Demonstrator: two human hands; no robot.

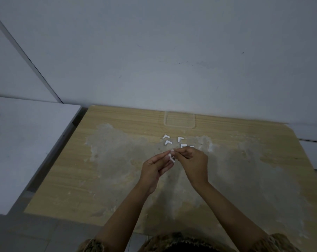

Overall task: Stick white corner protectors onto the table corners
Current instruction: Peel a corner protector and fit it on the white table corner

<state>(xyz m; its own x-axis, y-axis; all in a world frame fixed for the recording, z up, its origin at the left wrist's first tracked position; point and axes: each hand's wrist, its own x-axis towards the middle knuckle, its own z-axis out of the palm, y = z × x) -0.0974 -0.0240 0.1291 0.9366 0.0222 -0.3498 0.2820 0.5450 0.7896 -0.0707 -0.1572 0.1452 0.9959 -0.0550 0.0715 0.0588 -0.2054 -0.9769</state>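
Both hands met over the middle of the table. The left hand held a protector between its fingertips, and the right hand pinched at the piece's upper edge, fingers curled in tight; probably it was working a backing loose, though that was too small to see.

The protector looked light, thin and L-shaped, likely stiff enough to keep its angle yet easy to bend or drop. I judged the safest hold to be by the outer edges of its arms, keeping skin off any sticky face.

Just beyond the hands lay the spares, four or five, loose on the worn tabletop, one partly hidden behind the right hand.

Farther out, by the wall, lay a clear shallow tray, apparently empty.

Left of the left hand stood a white surface.
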